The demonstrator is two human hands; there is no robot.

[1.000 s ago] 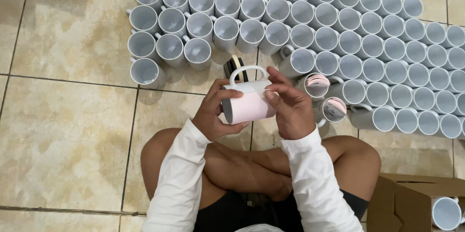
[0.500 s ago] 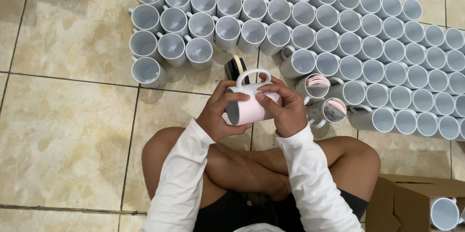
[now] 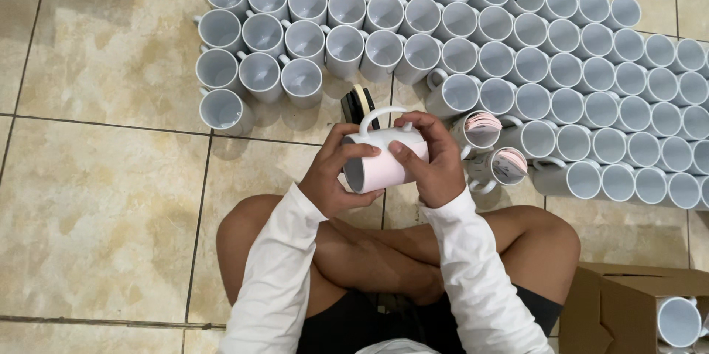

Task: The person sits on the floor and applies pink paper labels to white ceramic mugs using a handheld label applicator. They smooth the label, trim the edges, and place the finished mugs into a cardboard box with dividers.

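Head view: both hands, left hand [image 3: 334, 173] and right hand [image 3: 436, 165], kept gripping the white mug [image 3: 384, 158]; the right thumb had shifted onto its pink sheet [image 3: 391, 169].

white mug [image 3: 384, 158] wrapped pink; beige tiles [image 3: 96, 199]

Rows of white mugs [image 3: 473, 21] fill the upper frame; a cardboard box [image 3: 628, 310], lower right, apparently holds another mug.

The person wears a white long-sleeved top whose smooth sleeves reach the wrists, and black shorts; the legs and both hands are bare.
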